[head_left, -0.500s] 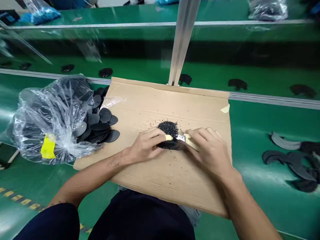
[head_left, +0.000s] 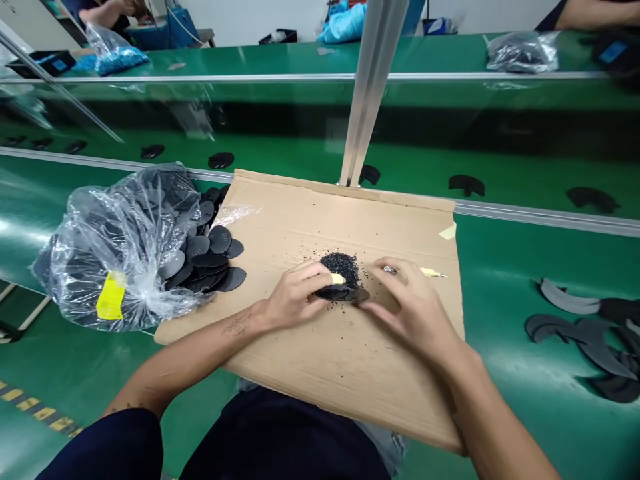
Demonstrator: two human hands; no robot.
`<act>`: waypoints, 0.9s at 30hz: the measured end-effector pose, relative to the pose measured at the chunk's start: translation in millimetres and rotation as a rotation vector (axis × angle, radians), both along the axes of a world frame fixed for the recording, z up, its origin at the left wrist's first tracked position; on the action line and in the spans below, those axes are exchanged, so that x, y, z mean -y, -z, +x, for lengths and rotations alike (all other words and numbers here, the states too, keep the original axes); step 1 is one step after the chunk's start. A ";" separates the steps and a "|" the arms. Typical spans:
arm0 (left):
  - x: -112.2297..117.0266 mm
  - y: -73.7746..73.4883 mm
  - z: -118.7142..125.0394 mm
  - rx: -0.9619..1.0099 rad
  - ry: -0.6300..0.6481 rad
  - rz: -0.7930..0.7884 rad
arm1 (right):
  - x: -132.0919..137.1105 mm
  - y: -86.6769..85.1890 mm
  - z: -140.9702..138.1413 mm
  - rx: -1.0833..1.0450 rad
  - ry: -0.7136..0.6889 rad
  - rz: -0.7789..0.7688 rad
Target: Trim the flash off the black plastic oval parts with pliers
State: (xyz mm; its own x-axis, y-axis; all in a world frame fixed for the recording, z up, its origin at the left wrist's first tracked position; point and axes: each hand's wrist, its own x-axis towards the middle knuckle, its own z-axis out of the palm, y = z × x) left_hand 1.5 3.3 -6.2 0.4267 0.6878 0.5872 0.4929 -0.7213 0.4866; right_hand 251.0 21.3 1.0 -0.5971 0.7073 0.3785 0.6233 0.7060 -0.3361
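My left hand (head_left: 296, 293) grips the left end of a stack of thin black oval discs (head_left: 345, 293) on the cardboard, fingers closed. A pale yellow cover (head_left: 337, 279) shows at a fingertip. My right hand (head_left: 407, 297) is just right of the discs, thumb and index finger spread around their right end. A yellow-handled tool (head_left: 434, 273) passes between its other fingers; a metal part shows at the left and a thin tip at the right. The fingers hide its middle. Behind the discs lies a heap of black shavings (head_left: 341, 267).
The cardboard sheet (head_left: 300, 207) covers the green bench. On its left, a clear plastic bag (head_left: 120, 247) spills black oval discs (head_left: 210, 260). Curved black pieces (head_left: 590, 333) lie at the right. A metal post (head_left: 367, 100) rises behind. Co-workers' arms (head_left: 600, 13) show beyond.
My right hand has drawn the tool's metal end off the discs and turned it away, and its thumb and index finger have spread. My left hand stays on the discs. The view has tilted up.
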 end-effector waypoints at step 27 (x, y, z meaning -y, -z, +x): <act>-212.1 -66.0 -80.8 -0.585 -0.502 -0.277 | 13.2 3.3 -8.8 -0.211 0.050 0.246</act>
State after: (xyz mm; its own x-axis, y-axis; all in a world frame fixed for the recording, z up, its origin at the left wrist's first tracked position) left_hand -79.3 215.3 59.7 0.2144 0.9658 0.1459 0.9545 -0.2389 0.1785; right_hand 242.2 8.2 -2.3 -0.4543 0.6054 0.6535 0.5940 0.7526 -0.2843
